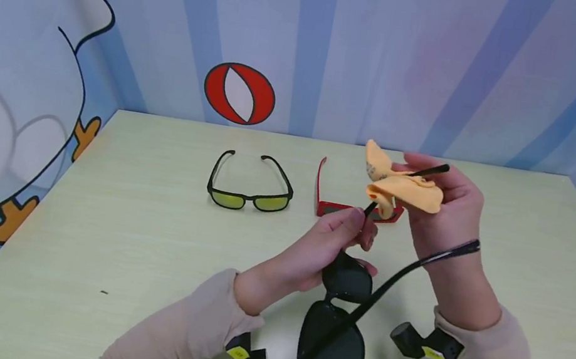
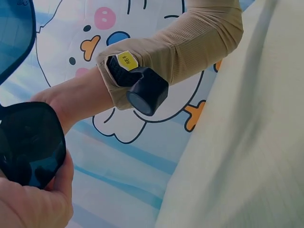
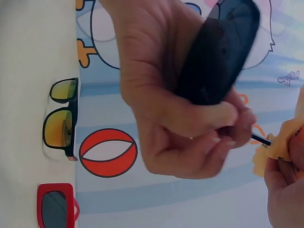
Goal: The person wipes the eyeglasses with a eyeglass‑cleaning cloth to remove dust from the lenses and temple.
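Observation:
Black sunglasses [image 1: 342,347] hang tilted in front of me, lenses toward the bottom of the head view. My left hand [image 1: 325,243] pinches one temple near its hinge; in the right wrist view the dark lens [image 3: 221,52] stands close to its fingers. With my right hand [image 1: 453,197] I hold an orange-yellow cloth [image 1: 408,191] folded round that same temple, whose dark tip sticks out beyond it. The other temple [image 1: 404,272] reaches across in front of my right wrist. In the left wrist view one lens [image 2: 33,142] partly covers the hands.
Black-framed glasses with yellow lenses [image 1: 248,200] stand on the pale table [image 1: 89,203], left of my hands. Behind my hands lie red-framed glasses [image 1: 326,208], partly hidden. A printed backdrop [image 1: 343,55] rises along the table's far edge. Each sleeve carries a small black camera.

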Demonstrator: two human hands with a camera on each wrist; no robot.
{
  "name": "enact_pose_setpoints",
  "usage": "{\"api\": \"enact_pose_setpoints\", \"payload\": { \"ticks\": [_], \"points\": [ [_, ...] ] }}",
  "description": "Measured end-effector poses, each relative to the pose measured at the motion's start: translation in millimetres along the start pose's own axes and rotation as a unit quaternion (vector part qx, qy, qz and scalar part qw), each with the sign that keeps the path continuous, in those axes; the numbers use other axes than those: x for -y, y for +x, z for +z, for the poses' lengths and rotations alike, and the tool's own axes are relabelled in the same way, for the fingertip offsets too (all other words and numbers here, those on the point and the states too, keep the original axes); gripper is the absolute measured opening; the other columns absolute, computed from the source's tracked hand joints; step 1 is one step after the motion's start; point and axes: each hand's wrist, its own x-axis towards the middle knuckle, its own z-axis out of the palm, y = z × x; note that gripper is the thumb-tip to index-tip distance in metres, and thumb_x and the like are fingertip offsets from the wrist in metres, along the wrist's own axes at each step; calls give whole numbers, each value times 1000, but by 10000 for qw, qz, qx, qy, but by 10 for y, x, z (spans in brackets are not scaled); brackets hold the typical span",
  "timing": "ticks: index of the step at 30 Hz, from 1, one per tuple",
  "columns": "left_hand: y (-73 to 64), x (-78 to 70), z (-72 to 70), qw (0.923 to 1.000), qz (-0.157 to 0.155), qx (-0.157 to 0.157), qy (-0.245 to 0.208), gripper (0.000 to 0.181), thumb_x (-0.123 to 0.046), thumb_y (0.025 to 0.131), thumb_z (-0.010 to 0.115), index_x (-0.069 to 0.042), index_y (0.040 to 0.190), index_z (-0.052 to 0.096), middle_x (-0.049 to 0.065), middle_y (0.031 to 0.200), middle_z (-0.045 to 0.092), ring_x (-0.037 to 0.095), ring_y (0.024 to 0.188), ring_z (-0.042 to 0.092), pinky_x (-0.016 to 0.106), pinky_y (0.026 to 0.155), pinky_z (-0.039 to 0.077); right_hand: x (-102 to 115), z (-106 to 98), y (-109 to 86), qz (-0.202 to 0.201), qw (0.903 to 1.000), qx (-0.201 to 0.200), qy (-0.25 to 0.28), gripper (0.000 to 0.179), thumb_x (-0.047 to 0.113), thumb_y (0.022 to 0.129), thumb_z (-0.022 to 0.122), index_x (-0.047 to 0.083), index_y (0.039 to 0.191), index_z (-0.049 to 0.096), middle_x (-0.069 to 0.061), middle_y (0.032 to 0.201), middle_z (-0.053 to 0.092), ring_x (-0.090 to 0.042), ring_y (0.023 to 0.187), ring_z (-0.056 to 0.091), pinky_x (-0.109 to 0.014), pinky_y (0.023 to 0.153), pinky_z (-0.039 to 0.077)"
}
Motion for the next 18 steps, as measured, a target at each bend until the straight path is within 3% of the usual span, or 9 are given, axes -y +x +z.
{"api": "enact_pose_setpoints", "payload": {
  "ticks": [4,10,14,16,18],
  "points": [
    [-7,-12,-9,9976,29,-345,602,29,-18,103,31,-3,84,47,3,85,43,15,86,46,27,80,43,40,-67,21,-54,9987,-240,445,26,-16,77,65,-1,98,71,-11,87,68,-22,92,63,-27,80,52],
    [-13,-28,-39,9960,-32,-573,681,28,-18,103,34,3,86,44,5,88,39,15,89,44,34,69,54,99,-180,58,-56,9910,-531,1229,31,-24,79,54,-5,98,70,-15,90,66,-23,90,63,-28,80,51],
    [-10,-21,-90,9934,-8,-927,670,28,-18,102,36,1,83,43,5,88,39,16,89,42,32,67,54,158,-280,107,-322,9746,-694,2104,29,-29,74,56,-12,96,66,-21,93,61,-29,91,62,-33,79,52],
    [0,-27,-128,9899,71,-1253,655,29,-19,102,37,-1,80,43,5,87,39,16,89,42,32,66,54,186,-355,122,-387,9645,-657,2529,27,-29,76,53,-15,97,63,-24,94,60,-32,93,61,-35,81,52],
    [19,-47,-169,9832,189,-1676,699,30,-20,102,38,-3,77,42,5,86,39,17,88,42,32,64,54,205,-446,112,-203,9568,-555,2848,24,-26,81,50,-15,99,61,-24,95,60,-32,96,60,-36,82,51]
  ]
}}
